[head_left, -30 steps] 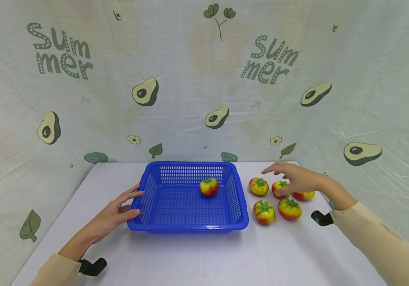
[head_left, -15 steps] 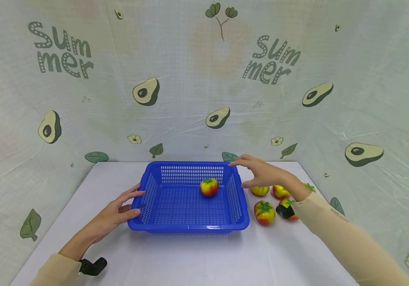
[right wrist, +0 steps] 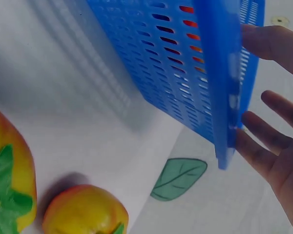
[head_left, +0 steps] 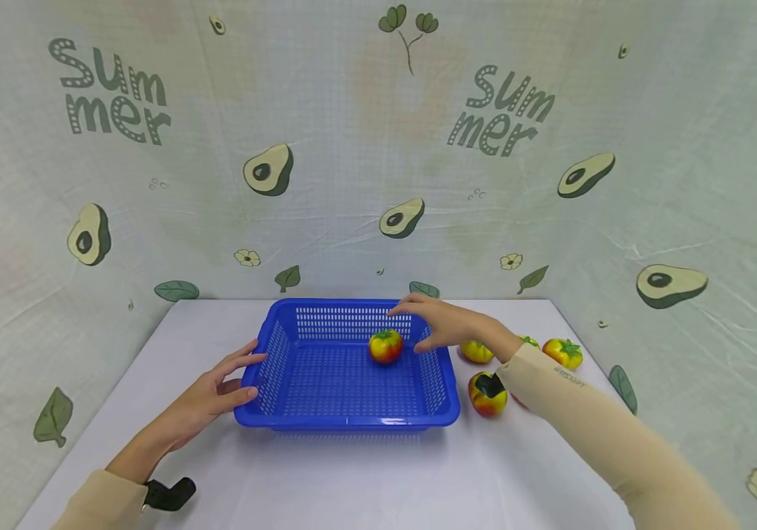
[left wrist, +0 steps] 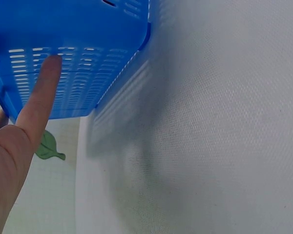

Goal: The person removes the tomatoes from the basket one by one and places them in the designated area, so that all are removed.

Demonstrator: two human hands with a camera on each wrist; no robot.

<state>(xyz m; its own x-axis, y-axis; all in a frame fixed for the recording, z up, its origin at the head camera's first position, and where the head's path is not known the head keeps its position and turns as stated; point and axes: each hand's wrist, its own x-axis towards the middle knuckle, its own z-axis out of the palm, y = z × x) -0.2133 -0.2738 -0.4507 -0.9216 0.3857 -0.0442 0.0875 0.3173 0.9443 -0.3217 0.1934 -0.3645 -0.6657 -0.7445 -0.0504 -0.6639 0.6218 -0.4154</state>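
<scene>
A blue plastic basket (head_left: 352, 421) with slotted walls sits on the table. Inside it, toward the back right, is a red-and-yellow persimmon (head_left: 385, 347) with a green leafy top. My left hand (head_left: 206, 401) rests with extended fingers at the basket's left rim; in the left wrist view, a straight finger (left wrist: 41, 95) lies against the slotted outer wall. Over the basket's right back corner reaches my right hand (head_left: 443, 324), its fingers spread and holding nothing, just right of the persimmon. In the right wrist view, that hand (right wrist: 288, 161) is by the rim.
More persimmons lie right of the basket: one in front (head_left: 487, 395), one behind it (head_left: 477, 352), one at far right (head_left: 563, 353); others are partly hidden by the right sleeve (head_left: 590, 412). A printed cloth (head_left: 338, 243) hangs behind the table.
My right hand has moved left from above the loose persimmons to over the basket's right side, fingers still spread. The left hand, the basket and the persimmon inside stay in place.
</scene>
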